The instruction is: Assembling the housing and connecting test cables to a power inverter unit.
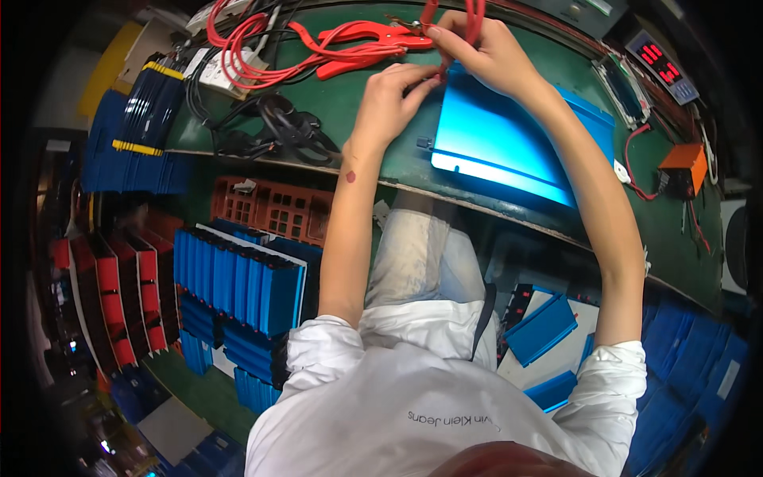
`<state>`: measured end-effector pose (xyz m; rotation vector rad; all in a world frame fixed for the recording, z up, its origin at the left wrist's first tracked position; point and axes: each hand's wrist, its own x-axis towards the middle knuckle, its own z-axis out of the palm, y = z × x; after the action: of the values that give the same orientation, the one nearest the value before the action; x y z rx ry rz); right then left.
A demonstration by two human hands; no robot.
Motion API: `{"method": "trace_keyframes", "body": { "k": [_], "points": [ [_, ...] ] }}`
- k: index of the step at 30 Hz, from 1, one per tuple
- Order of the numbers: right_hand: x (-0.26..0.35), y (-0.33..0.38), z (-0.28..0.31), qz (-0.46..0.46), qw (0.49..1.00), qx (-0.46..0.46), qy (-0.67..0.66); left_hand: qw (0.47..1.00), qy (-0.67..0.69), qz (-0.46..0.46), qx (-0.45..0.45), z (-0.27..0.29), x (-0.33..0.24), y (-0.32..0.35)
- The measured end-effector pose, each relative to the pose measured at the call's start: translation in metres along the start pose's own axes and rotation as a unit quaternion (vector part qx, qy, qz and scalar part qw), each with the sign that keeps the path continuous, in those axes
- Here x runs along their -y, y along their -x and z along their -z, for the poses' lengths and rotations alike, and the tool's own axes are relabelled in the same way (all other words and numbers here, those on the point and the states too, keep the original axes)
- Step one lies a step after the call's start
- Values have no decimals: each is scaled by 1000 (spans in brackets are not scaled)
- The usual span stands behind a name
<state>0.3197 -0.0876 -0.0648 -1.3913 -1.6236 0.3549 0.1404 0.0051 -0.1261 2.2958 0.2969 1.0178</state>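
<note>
A shiny blue metal box [501,131] lies on the green workbench under my right forearm. My left hand [389,99] is closed at the box's far left corner, thumb and forefinger pinching a small red part [443,75] there, mostly hidden by the fingertips. Just beyond that corner, my right hand [494,57] is closed, with red cable [475,16] running up out of it. Its fingertips meet near a red handle-like piece [429,12]; the exact grip is hidden. A red spring clamp [369,36] lies left of the hands, close to my right fingertips.
Coiled red cables [230,48] and black power cords [286,127] lie at the bench's left. To the right are a meter with a red display [666,65] and an orange block [683,167]. Stacked blue housings [238,278] and a brown crate [274,208] stand below left.
</note>
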Motion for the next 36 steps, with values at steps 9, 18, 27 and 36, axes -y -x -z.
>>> {"method": "trace_keyframes", "body": {
  "k": [9,18,27,36],
  "points": [
    [-3,0,1,-2,1000,17,-26,989,-127,-14,68,5,-14,1],
    [1,-1,0,25,999,17,12,964,-249,-19,90,11,-22,-5],
    [2,1,3,21,999,18,18,978,-197,-68,9,3,-18,3],
    [-1,2,4,37,999,26,27,954,-273,-17,122,13,-28,-8]
  ]
}}
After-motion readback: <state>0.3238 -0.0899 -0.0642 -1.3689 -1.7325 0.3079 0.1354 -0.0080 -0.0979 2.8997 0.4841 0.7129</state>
